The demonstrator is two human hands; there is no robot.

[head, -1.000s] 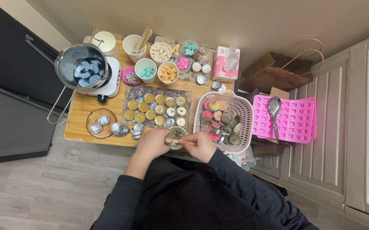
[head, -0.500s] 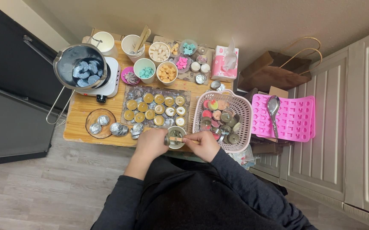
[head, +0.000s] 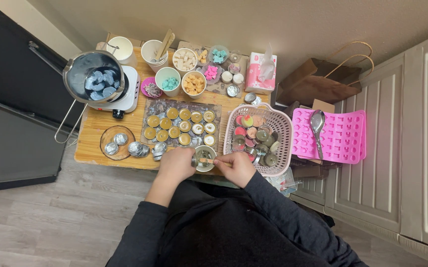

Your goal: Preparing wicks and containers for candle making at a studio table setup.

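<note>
Two hands meet at the near edge of the wooden table [head: 91, 129], and little has changed between them over the last second. The left hand [head: 175, 165] stays curled around a small round tin [head: 204, 158], steadying it just as before. The right hand [head: 237, 167] still pinches a thin wooden stick [head: 207, 160] laid across the tin's mouth; its fingers have only drawn in slightly toward the tin, so the stick sits a little more squarely over the opening. Judging by this, the person is still fussing with the one tin at the table edge rather than moving on to another.

Everything around them lies as it did. A tray of filled tins [head: 180, 124] sits just beyond the hands, a pink basket [head: 279, 129] of more tins stands to the right, touching or nearly touching the right hand, and a glass dish [head: 116, 143] with foil-coloured cups rests to the left. Farther back a pot of grey-blue chunks [head: 95, 79] sits on a small white burner. A pink mould [head: 345, 138] with a spoon [head: 318, 124] lies well off to the right.
</note>
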